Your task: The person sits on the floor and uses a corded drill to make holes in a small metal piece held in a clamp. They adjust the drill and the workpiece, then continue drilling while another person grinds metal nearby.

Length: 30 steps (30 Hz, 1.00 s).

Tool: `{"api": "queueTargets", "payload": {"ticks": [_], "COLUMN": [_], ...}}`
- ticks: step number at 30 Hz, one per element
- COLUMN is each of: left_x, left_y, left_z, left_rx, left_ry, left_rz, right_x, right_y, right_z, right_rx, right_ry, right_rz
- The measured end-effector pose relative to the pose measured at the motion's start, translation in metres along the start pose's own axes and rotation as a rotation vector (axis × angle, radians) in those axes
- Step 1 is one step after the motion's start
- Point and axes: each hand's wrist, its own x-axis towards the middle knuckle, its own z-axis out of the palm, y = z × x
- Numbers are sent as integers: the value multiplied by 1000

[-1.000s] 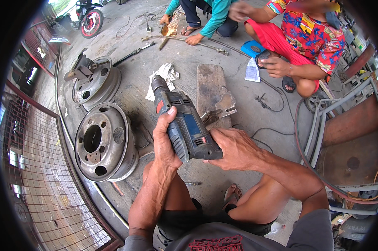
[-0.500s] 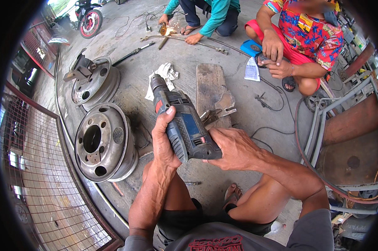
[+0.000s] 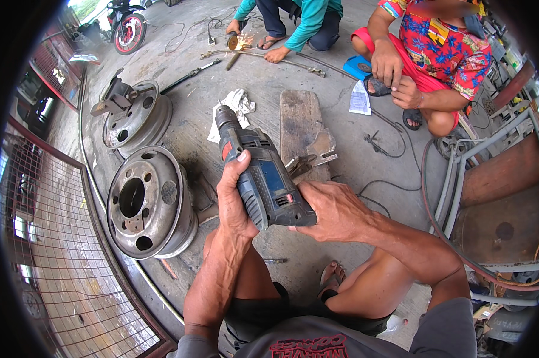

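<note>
While both hands grip it, the drill (image 3: 259,173) juts forward beyond them.

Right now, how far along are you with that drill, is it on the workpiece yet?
Done: the power drill is picked up, left hand wrapped around its body, right hand at the rear of its handle. In hand: it is held in the air, chuck pointing away toward the white rag. Left: the chuck touches nothing; the metal pieces on the wooden board and the wheel rim lie untouched.
</note>
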Motion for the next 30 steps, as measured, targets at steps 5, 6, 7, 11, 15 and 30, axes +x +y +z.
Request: {"api": "queueTargets", "payload": {"ticks": [5,6,7,11,15,30], "left_x": [2,2,2,2,2,1], "left_y": [1,0,-1,-1,-1,-1], "left_z": [-2,-1,0,2,0,2], "left_rx": [9,4,-1,18,-2,11], "left_ry": [8,13,18,24,6,10], "left_rz": [-15,-8,-1,6,-8,0], "right_x": [0,0,0,0,0,-1], "right_y": [1,1,1,1,2,2], "right_z": [2,2,1,0,2,1], "right_rx": [-8,-13,-15,-10,2,-11], "right_ry": [21,26,23,13,26,14], "right_rz": [-19,-26,-24,-15,-22,-12]}}
